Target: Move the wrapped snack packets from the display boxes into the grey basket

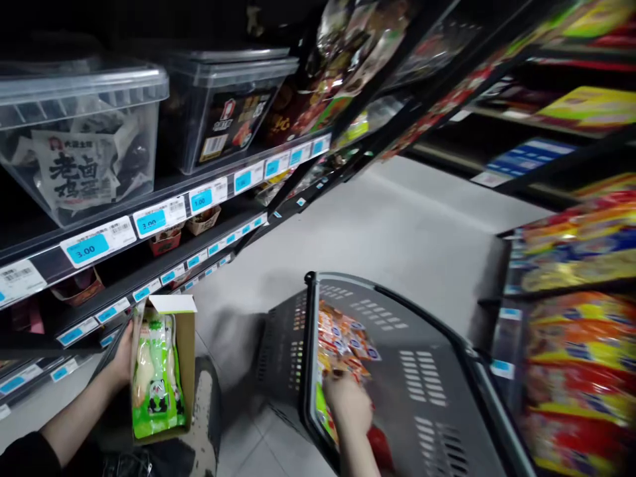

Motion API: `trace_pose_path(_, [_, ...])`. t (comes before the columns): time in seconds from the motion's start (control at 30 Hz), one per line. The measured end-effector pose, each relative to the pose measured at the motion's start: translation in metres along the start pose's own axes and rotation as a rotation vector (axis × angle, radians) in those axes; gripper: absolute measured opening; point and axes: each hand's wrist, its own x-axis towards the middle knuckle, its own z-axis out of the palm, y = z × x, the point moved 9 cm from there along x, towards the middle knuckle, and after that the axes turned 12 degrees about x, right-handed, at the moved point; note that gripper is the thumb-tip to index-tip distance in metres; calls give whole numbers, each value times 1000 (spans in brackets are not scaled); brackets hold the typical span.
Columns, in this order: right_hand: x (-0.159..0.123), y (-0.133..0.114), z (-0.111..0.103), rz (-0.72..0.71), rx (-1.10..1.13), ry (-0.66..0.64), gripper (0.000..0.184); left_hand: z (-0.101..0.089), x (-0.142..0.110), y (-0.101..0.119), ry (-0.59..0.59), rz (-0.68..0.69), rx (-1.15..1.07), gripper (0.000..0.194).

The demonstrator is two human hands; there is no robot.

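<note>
My left hand (120, 358) grips the side of a small cardboard box (185, 361) at the lower left. The box holds green-and-white snack packets (158, 377) and is tipped towards me. My right hand (350, 405) reaches into a dark plastic shopping basket (437, 371) and is closed on an orange snack packet (342, 344) lying inside. Something red (380, 447) shows just under my right wrist. The picture is smeared by motion.
Shop shelves (149, 218) with blue price tags run along the left, carrying clear lidded tubs (79, 132) of packaged food. More shelves of bright snack bags (576, 318) stand at the right. A pale tiled aisle floor (397, 218) lies between them.
</note>
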Motion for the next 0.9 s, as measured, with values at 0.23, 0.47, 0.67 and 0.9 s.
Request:
trace_pose_path(0.23, [-181,-142,22,-652,466,-264,21,9,3,-2,-68,-20,-9,68])
trace_pose_path(0.47, [-282,-206,73,-689,104,-564,47,10,6,1,-118,5,-18,71])
trace_pose_path(0.67, [-276,-206,83,-537,-7,-723,50,6,6,1,-118,3,-32,69])
trace_pose_path(0.9, [-247,-189,70,-338,349,-833,18,7,5,-3,-115,-36,-26,70])
